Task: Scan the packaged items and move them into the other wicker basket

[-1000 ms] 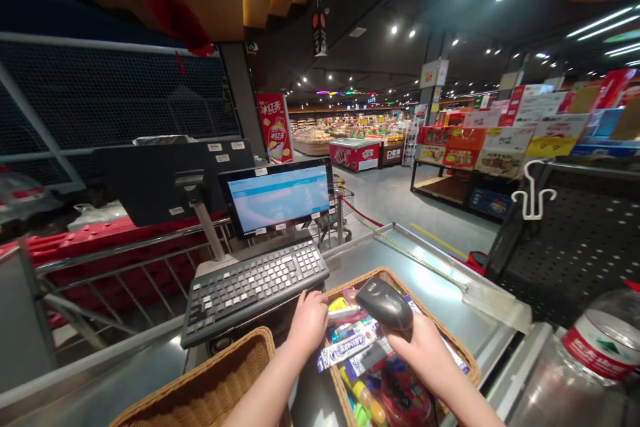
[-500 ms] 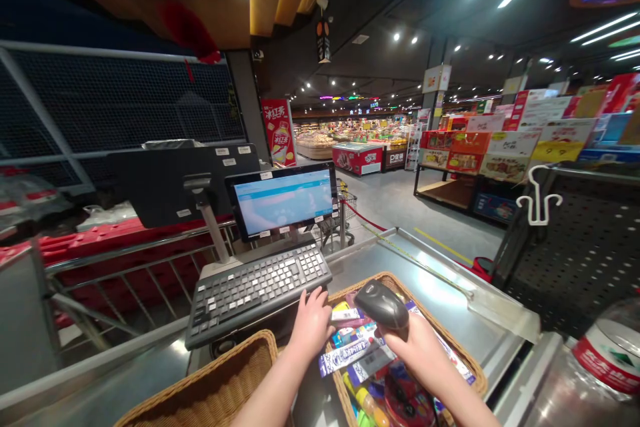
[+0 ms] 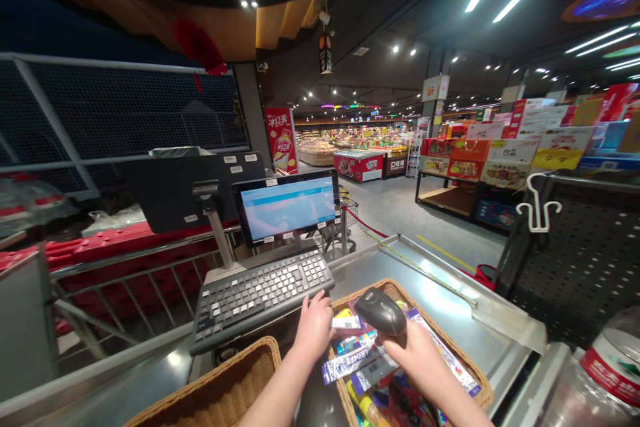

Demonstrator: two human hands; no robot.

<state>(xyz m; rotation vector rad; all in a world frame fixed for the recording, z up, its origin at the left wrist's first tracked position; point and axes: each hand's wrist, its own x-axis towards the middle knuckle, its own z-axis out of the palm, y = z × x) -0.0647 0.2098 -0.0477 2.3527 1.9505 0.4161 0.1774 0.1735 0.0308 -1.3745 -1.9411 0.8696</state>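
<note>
right hand (image 3: 415, 363) holds a handheld barcode scanner (image 3: 381, 311) above a wicker basket (image 3: 453, 340) of packaged goods (image 3: 350, 360) on the steel tabletop (image 3: 440, 283), right fingers (image 3: 396, 344) wrapped round its underside. left hand (image 3: 314, 328) is empty, left fingers (image 3: 320, 307) loosely curled just beside the basket rim and the pos keyboard (image 3: 263, 293).

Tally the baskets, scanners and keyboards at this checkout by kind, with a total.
Wicker baskets: 2 (the second is nearer the camera)
Handheld barcode scanner: 1
Keyboard: 1
Total: 4
</note>
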